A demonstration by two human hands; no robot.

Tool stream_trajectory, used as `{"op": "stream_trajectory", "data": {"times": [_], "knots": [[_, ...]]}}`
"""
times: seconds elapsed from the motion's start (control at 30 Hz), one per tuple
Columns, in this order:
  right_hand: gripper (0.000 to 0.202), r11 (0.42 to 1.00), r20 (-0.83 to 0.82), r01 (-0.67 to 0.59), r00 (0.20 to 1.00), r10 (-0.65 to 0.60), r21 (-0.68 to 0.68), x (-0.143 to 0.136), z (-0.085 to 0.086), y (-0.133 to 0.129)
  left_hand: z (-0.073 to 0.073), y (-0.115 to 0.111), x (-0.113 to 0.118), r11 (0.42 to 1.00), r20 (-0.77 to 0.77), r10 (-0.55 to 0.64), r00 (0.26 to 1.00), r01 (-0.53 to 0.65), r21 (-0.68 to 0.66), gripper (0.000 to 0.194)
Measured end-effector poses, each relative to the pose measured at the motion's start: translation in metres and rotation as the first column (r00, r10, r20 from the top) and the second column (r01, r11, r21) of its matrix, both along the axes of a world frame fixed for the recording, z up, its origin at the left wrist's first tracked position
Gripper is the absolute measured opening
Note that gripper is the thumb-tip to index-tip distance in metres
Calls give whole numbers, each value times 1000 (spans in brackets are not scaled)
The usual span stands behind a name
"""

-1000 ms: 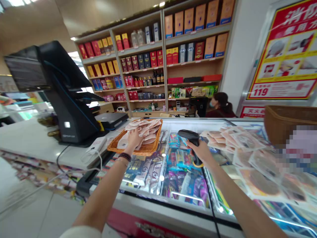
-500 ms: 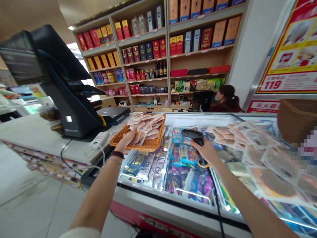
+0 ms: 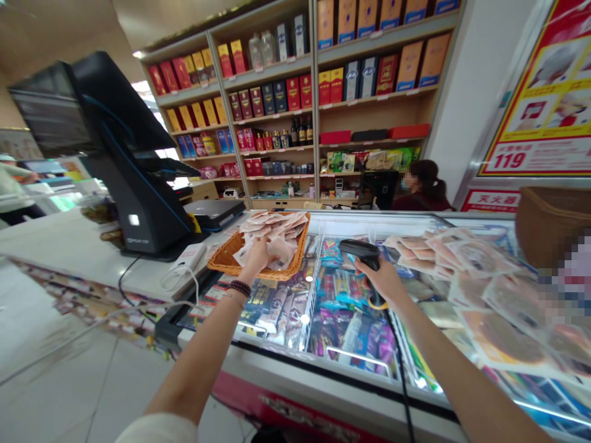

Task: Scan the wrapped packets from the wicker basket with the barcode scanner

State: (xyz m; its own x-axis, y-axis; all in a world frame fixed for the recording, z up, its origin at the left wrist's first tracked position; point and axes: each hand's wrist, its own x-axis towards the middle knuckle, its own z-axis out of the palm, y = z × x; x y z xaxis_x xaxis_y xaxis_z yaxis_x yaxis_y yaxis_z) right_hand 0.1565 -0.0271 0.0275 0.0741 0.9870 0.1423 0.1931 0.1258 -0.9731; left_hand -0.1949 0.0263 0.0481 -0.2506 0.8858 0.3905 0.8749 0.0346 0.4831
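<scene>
My right hand (image 3: 385, 280) is wrapped around the handle of a black barcode scanner (image 3: 360, 248), held above the glass-topped freezer (image 3: 415, 406). The scanner's cable hangs down from the grip. My left hand (image 3: 258, 255) reaches into an orange wicker basket (image 3: 221, 261), its fingers closed on a flat clear packet (image 3: 282, 251) with pinkish contents. More such packets (image 3: 277, 223) are heaped toward the back of the basket. My left fingertips are partly hidden. The basket rests on the freezer's left part.
Larger flat packets (image 3: 503, 335) are spread over the freezer's right side, near a brown basket (image 3: 540, 224). At left stand a black checkout terminal (image 3: 143, 209) and a scale (image 3: 216, 215). A white cord (image 3: 124, 314) crosses the counter's front. A person (image 3: 422, 187) sits beyond the freezer.
My left hand has moved right, from the basket's left part onto the packets, and its fingers have closed on one. My right hand and the scanner stay nearly still.
</scene>
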Motion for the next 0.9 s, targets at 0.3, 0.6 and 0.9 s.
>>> {"op": "stream_trajectory", "data": {"times": [0.3,0.6,0.9], "knots": [[29,999,-44,29,999,-28,20,8,0,-5,54,-9,67,996,-161,-66,985,76,55,18],[42,993,-171,86,983,-71,83,35,2,-10,17,24,169,924,581,-303,755,85,373,15],[37,987,-21,140,990,-139,77,57,-9,-11,-65,46,234,877,908,-419,16,265,400,61]]}}
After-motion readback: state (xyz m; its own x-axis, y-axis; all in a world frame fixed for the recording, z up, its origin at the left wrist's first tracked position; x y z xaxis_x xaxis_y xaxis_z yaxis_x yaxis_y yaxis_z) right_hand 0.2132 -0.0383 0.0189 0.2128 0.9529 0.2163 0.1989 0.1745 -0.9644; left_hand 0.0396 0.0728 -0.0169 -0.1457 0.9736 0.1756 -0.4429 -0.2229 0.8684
